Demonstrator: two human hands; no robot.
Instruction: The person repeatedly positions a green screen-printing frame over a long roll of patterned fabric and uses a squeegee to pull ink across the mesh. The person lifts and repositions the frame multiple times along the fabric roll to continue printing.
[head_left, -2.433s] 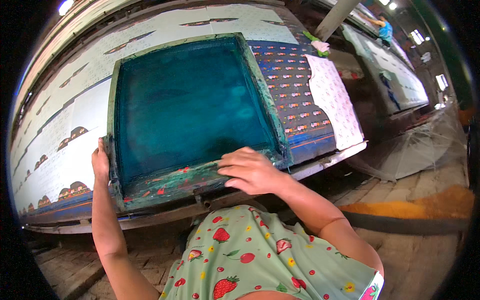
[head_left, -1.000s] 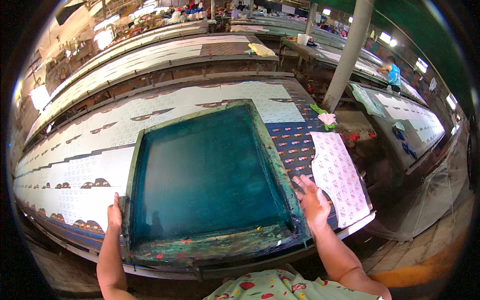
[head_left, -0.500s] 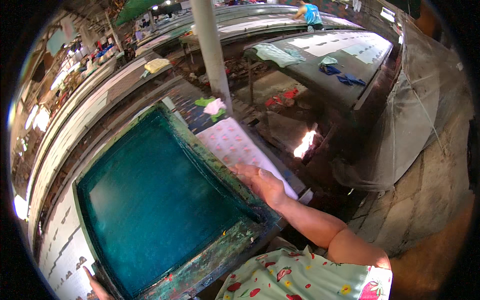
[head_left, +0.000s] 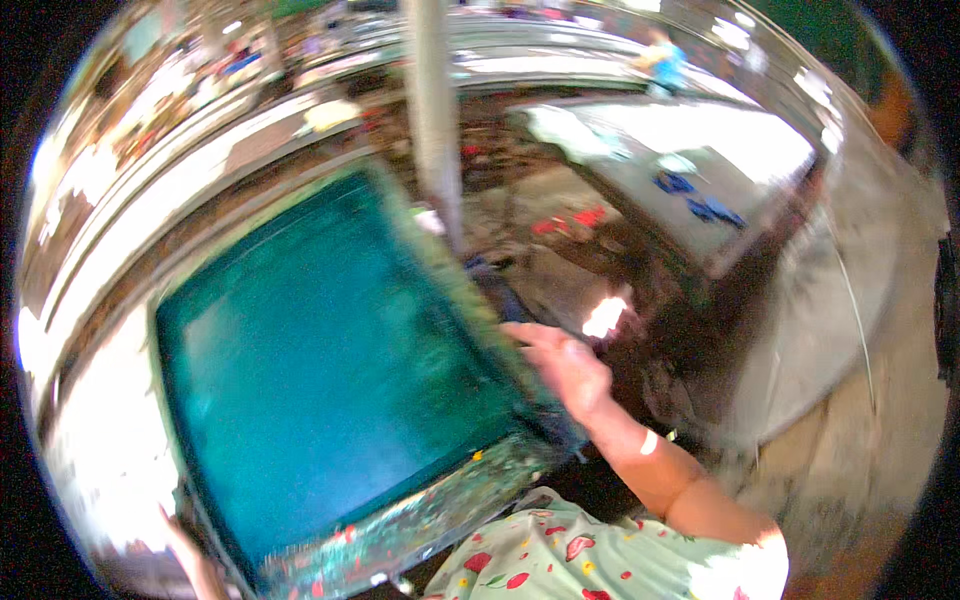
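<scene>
Fingers (head_left: 530, 336) of my right hand (head_left: 580, 380) reached leftward, side by side, to the right rail (head_left: 462, 290) of a framed blue-green screen (head_left: 330, 370); the tips met its outer side or sat just beside it, and through the blur I could not tell whether they were clamped. At the lower left, my left hand (head_left: 182, 548) was beside the opposite rail, near the near left corner, its fingers too smeared for me to say if they gripped. So the screen lay between my two hands: leftward of the right one, rightward and ahead of the left. It sat askew to me, its far end slanting up toward the grey pillar (head_left: 432, 130), its paint-spattered near rail (head_left: 400, 520) climbing from lower left to right, just ahead of my strawberry-print shirt (head_left: 560, 560). With the lens bending every edge, I could not tell which side ran longer. Both hands were close to it, the right nearer the near right corner than the far one. Well apart, to the upper right, stood another table (head_left: 690, 245) with dark blue cloth (head_left: 712, 212) on it.
</scene>
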